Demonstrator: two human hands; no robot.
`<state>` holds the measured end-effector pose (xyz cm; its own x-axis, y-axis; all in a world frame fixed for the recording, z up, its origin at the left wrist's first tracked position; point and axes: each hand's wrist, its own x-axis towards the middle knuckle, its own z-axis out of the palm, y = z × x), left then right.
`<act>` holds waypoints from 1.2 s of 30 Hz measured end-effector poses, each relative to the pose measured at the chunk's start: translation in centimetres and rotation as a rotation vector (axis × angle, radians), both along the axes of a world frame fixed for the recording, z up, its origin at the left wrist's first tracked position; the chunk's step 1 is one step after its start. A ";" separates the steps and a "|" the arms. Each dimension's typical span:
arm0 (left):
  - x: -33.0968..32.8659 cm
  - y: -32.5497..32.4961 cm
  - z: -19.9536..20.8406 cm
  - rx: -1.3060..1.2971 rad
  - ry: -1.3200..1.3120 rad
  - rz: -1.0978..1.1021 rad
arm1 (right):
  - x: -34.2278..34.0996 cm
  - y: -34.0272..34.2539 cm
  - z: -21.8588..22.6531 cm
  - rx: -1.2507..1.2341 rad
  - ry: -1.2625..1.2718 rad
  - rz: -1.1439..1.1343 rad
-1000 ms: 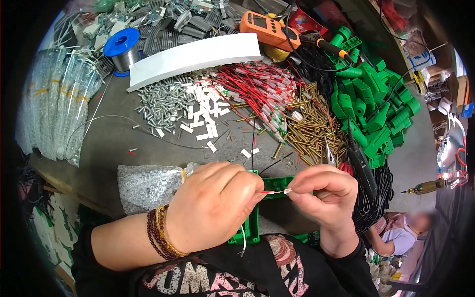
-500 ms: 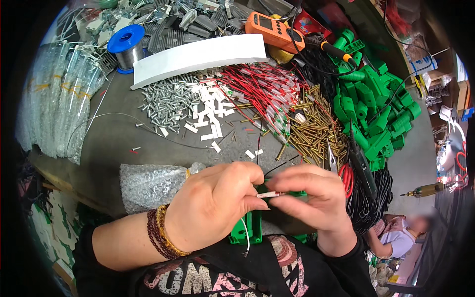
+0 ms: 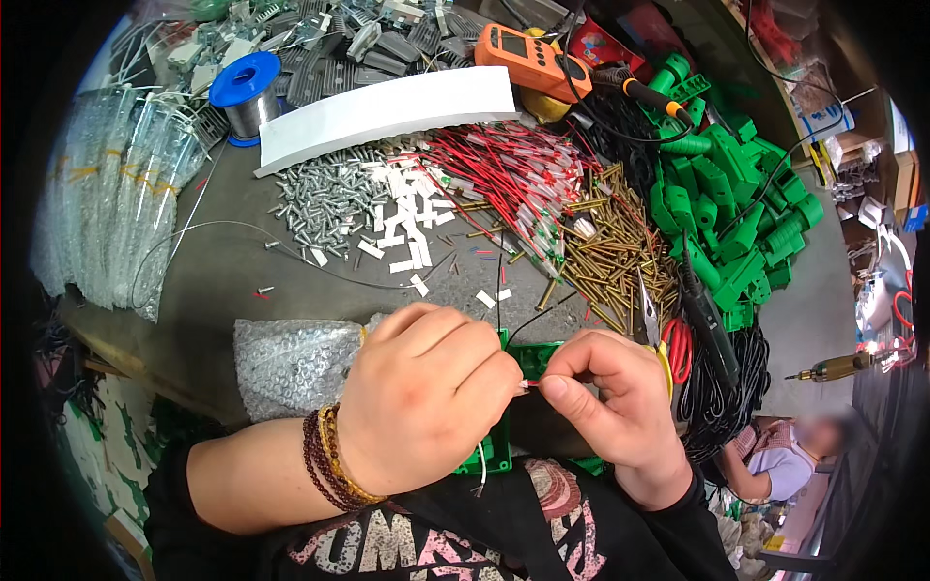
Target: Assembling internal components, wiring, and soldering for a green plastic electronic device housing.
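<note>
Slipping loose is the likeliest fault for the thin red-and-white wire [image 3: 529, 383], since only a short length is exposed where it is pinched by the fingers of the left hand [image 3: 431, 392] and right hand [image 3: 615, 397], above the worktop's [image 3: 194, 300] near edge. The hanging white lead [image 3: 482, 457] could be snagged on the green housing [image 3: 499, 450] below. Silver screws [image 3: 325, 198] are strewn mid-worktop; green casings [image 3: 722, 165] are piled toward its right edge; a co-worker [image 3: 783, 467] is seen beyond.

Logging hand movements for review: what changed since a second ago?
The right hand shifted slightly left, now closer to the left hand; less of the thin wire shows between them. The silver screws and green parts stayed put.
</note>
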<state>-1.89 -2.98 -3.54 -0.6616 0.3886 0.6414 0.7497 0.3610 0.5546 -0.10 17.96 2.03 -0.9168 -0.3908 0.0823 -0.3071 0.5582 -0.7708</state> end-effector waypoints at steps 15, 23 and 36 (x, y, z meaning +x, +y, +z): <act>-0.7 -0.8 -0.2 -0.069 -0.319 0.222 | -1.0 0.1 -1.5 0.336 0.409 0.203; -0.2 -0.8 -0.2 -0.030 -0.236 0.123 | -2.5 -1.1 -2.7 -0.032 -0.233 -0.094; 1.8 -3.1 1.9 -0.414 0.191 -0.316 | 1.9 2.5 -2.6 -0.140 0.197 -0.031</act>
